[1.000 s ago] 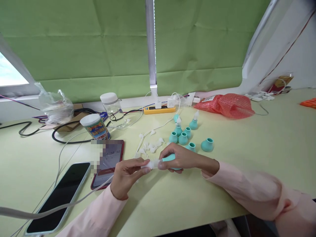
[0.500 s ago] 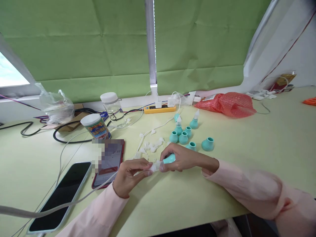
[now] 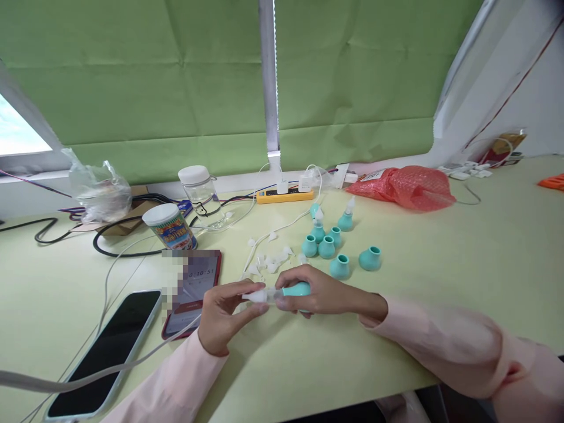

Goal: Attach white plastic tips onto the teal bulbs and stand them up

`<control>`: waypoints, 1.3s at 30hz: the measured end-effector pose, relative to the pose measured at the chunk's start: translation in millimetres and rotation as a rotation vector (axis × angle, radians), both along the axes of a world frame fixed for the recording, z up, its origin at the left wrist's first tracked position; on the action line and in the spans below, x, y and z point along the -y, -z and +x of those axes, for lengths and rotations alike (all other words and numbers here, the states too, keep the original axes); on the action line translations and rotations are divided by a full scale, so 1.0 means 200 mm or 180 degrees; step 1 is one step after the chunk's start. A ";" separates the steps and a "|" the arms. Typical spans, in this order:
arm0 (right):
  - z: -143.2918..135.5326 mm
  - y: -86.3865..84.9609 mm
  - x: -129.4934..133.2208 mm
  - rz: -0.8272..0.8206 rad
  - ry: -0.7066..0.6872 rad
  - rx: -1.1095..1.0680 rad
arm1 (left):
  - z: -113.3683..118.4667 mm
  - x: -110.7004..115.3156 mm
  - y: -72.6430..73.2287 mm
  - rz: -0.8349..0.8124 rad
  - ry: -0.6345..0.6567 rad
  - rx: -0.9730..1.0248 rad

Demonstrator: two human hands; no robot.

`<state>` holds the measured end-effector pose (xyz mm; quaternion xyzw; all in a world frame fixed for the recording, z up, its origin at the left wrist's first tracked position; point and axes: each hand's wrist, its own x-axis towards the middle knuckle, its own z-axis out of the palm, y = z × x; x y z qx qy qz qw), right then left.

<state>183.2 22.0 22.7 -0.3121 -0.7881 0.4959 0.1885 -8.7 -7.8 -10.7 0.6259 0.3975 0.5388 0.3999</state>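
Observation:
Near the table's front, my left hand [image 3: 230, 312] pinches a translucent white tip [image 3: 256, 295] between thumb and fingers. My right hand [image 3: 314, 291] is closed around a teal bulb [image 3: 298, 289] with a clear collar. The tip and the bulb's collar meet in one line, the tip pointing left. Several teal bulbs [image 3: 326, 247] with open necks stand beyond my right hand, and one teal bulb with a clear tip [image 3: 346, 220] stands behind them. Small translucent pieces [image 3: 273, 259] lie scattered behind my hands.
On the left lie a black phone [image 3: 110, 352] and a red-edged phone [image 3: 194, 291]; a white cable runs across them. Behind are a printed canister [image 3: 171, 228], a clear jar [image 3: 203, 200], a yellow power strip [image 3: 285, 197] and a red bubble-wrap bag [image 3: 403, 187].
The held tip and bulb have turned more level, and the tip now shows clearly between my left fingers. My right hand has moved slightly toward me, uncovering a teal bulb behind it.

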 end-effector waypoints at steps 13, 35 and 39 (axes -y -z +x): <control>-0.02 0.04 0.02 0.1463 0.0220 -0.0281 | -0.02 -0.01 -0.03 -0.0078 0.0265 -0.0170; 0.47 -0.40 -0.24 0.2362 0.2003 0.1890 | -0.02 -0.03 -0.02 0.0957 -0.0720 -0.2558; 0.60 -0.39 -0.35 0.1938 0.2132 0.2740 | -0.02 -0.03 0.03 0.1507 -0.0908 -0.3604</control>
